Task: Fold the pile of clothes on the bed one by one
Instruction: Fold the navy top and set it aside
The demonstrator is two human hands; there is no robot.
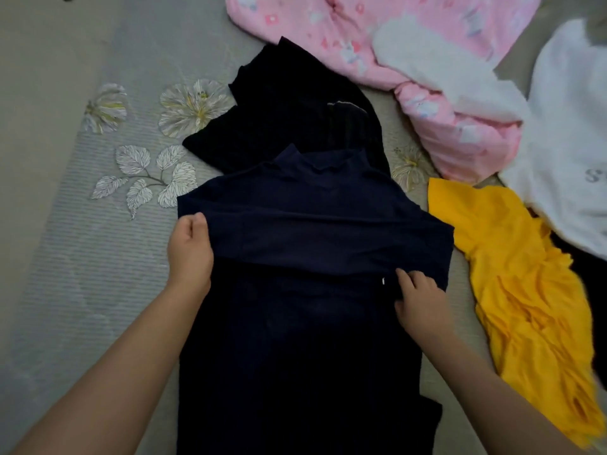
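A navy blue top (305,323) with a high collar lies spread lengthwise on the bed (82,274) in front of me. Both sleeves are folded across its chest as a band. My left hand (189,249) pinches the left edge of that folded band. My right hand (418,298) grips the band's lower right edge, near a small white tag. Behind the navy top lies a black garment (289,113), partly under its collar.
A pink patterned fleece with white lining (387,44) is heaped at the back. A white garment with grey letters (571,136) lies at the far right. A crumpled yellow garment (525,290) lies just right of the navy top. The bed cover is grey with printed flowers and leaves.
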